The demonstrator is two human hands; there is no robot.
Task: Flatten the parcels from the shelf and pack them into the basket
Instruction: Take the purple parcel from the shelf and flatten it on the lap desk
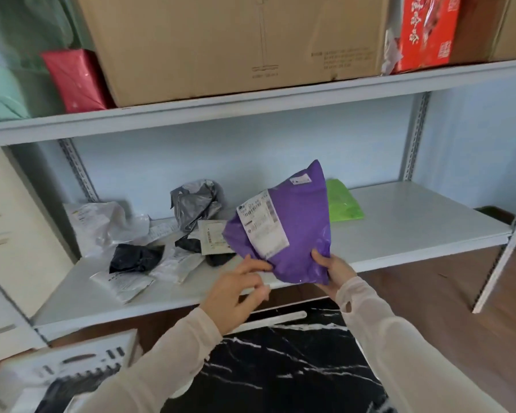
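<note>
A purple parcel bag with a white shipping label is held upright in front of the middle shelf. My right hand grips its lower right corner. My left hand touches its lower left edge with fingertips, fingers loosely curled and blurred. Several crumpled parcels lie on the shelf's left half: a grey one, a white one, a black one, flat white ones. A green parcel lies behind the purple one. A white slotted basket sits at the bottom left.
A large cardboard box, a red wrapped box and a red printed box stand on the upper shelf. A black marbled surface lies below my arms. A metal shelf post stands at the right, cabinet drawers at the left.
</note>
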